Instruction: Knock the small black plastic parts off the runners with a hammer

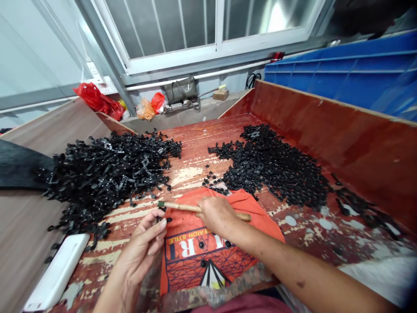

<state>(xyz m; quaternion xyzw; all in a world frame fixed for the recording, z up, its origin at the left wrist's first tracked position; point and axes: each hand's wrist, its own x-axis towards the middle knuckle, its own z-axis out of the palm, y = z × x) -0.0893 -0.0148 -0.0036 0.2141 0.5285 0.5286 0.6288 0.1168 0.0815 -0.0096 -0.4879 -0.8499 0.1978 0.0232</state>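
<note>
The left hand (146,239) pinches a small black part (169,220) left of lower centre frame, while the right hand (216,213) grips a nearly level wooden stick (182,207), green tip (160,204) leftward, just above it.

Pale panel wall (35,52); white-framed window (219,26) with bars (158,26), bright glare (277,17) in right pane. Red-painted workbench (195,141): paint worn through in patches.

We count one left hand (148,237), one right hand (216,213), one wooden stick (182,207), one orange cloth (189,276), two heaps of black parts (left (110,174) and right (273,169) of frame centre), and, upper right, one blue crate (342,74).
</note>
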